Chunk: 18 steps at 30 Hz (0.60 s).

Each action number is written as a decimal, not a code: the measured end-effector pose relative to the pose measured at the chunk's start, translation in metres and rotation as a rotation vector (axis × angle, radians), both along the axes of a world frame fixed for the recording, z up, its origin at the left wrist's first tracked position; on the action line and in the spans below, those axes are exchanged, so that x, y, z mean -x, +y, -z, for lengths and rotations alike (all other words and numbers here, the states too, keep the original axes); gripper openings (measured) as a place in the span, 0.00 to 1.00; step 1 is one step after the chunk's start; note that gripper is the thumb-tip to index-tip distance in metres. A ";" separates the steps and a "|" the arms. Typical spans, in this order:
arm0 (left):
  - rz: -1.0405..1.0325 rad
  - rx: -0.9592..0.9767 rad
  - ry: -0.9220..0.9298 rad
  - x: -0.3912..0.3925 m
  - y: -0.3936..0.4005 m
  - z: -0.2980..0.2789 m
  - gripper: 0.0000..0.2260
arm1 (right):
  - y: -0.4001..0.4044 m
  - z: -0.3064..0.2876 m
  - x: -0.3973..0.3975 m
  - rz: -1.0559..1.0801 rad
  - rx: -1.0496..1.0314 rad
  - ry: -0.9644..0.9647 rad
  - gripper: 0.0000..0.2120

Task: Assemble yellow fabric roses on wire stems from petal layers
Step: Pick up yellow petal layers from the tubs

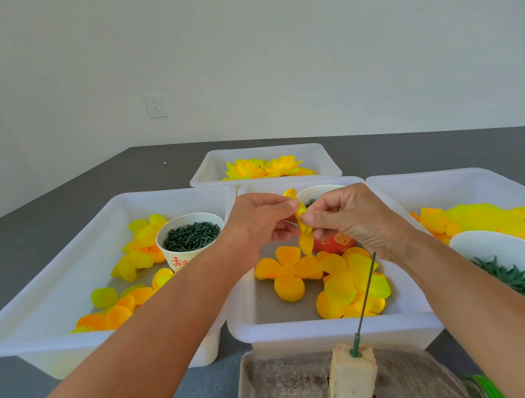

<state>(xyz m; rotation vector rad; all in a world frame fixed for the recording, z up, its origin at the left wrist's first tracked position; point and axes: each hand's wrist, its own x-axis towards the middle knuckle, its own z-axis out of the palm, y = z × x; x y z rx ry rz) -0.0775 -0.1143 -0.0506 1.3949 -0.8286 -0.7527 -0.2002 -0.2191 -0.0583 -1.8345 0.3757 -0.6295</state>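
At the bottom centre of the frame one pale foam block (353,385) stands on a worn board (282,395), and a single thin wire stem (366,299) rises out of it, leaning up and to the right. Above these, four white tubs sit on the grey counter (6,234): a left tub (48,316), a middle tub (306,327), a right tub (474,182) and a far tub (213,168) in the upper centre. Loose yellow-orange petal layers (288,271) lie flat in the three nearer tubs; they overlap too much to count. Three white cups are in view: one in the left tub (189,239) filled with dark green pieces, one on its side at the right edge (512,255) spilling green pieces, and one mostly hidden behind the hands. Both forearms reach up from the lower corners to meet over the middle tub. The left hand (257,223) and right hand (354,216) have fingers curled, each pinching the same folded yellow petal (306,241), which hangs upright between the fingertips. In the far tub lie two finished yellow roses (263,167), side by side.
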 end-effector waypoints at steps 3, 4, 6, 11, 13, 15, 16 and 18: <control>0.005 0.004 -0.034 0.001 0.000 0.000 0.04 | -0.002 0.000 0.001 0.007 -0.005 0.000 0.03; 0.007 0.004 -0.037 0.001 0.000 0.001 0.06 | -0.002 0.000 0.001 0.013 -0.013 -0.004 0.04; 0.014 -0.001 -0.053 0.002 -0.001 0.000 0.07 | -0.003 0.000 0.001 0.022 -0.020 0.000 0.04; -0.011 -0.081 -0.152 0.004 -0.002 -0.001 0.09 | -0.005 0.000 -0.002 0.068 -0.015 0.043 0.09; -0.042 -0.106 -0.191 0.005 -0.002 0.000 0.10 | -0.005 0.000 -0.004 0.088 -0.032 0.059 0.08; -0.088 -0.117 -0.209 0.005 -0.002 0.000 0.10 | -0.005 -0.001 -0.005 0.123 -0.054 0.072 0.08; -0.113 -0.119 -0.210 0.004 -0.003 0.000 0.10 | -0.006 -0.001 -0.005 0.159 -0.068 0.067 0.08; -0.156 -0.117 -0.216 0.002 -0.005 0.001 0.09 | -0.008 -0.001 -0.004 0.252 -0.105 0.030 0.08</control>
